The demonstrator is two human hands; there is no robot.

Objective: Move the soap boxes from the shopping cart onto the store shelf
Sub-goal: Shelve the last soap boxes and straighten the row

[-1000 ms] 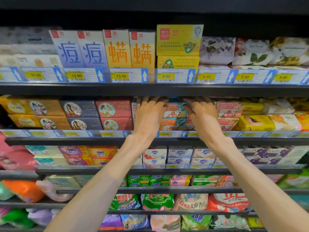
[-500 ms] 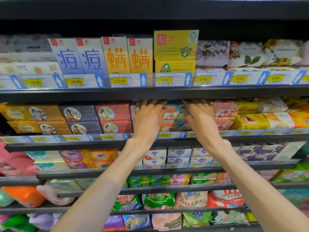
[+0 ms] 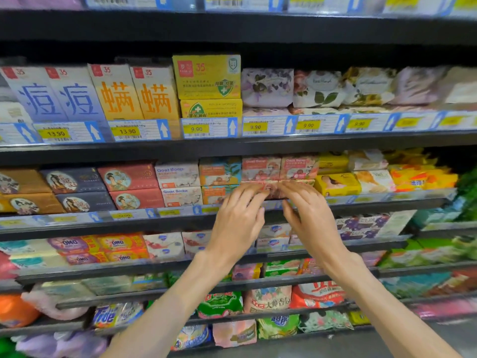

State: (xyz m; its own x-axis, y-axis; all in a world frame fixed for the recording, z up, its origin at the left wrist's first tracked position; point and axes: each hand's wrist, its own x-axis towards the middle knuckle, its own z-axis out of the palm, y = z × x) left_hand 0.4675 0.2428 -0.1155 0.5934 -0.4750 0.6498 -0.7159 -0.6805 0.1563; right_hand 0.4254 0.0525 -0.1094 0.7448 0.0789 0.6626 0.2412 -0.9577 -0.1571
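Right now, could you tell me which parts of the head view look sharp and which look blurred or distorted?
Head view: the 13.90 tag and Goat Soap boxes read clearly; the right edge smears, with the far tags unreadable; both hands, left and right, are slightly motion-blurred; the shelves bow from the wide lens.

Soap boxes stacked on shelf

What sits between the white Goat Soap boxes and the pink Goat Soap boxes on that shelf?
In the head view, a stack of two orange-and-teal soap boxes fills the stretch between the white Goat Soap boxes and the pink Goat Soap boxes.
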